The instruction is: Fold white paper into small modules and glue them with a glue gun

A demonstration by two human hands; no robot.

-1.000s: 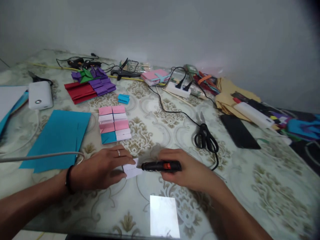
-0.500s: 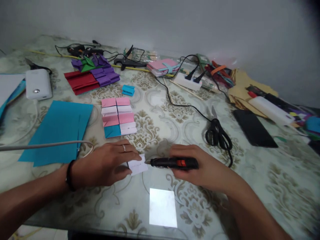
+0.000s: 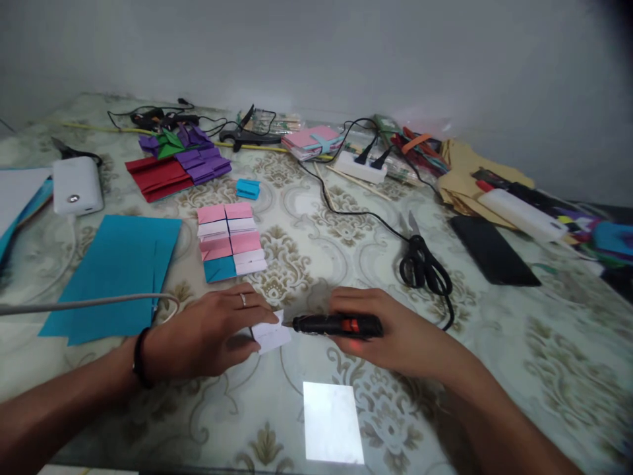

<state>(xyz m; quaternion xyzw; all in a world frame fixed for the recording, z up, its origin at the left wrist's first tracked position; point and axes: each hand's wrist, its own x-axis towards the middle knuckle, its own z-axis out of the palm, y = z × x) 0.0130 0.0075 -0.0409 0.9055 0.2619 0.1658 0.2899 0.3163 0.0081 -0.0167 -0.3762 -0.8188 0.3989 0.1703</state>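
Note:
My left hand pinches a small folded white paper just above the table, its fingers closed on the left edge. My right hand is wrapped round a black pen-like tool with an orange-red part and a faint red glow near it. The tool's metal tip points left and reaches the paper's right edge; whether it touches cannot be made out. Beyond my left hand lies a block of folded pink, white and blue papers. A small blue folded piece sits behind that block.
Blue sheets and a white power bank are at the left. Black-handled scissors, a black phone and a white power strip lie right. Red and purple folded papers stand behind. A cable crosses the blue sheets.
The view has shifted slightly, so the far objects appear lower. Both hands keep their holds on the paper and the tool. A red glow now shows beside the tool.

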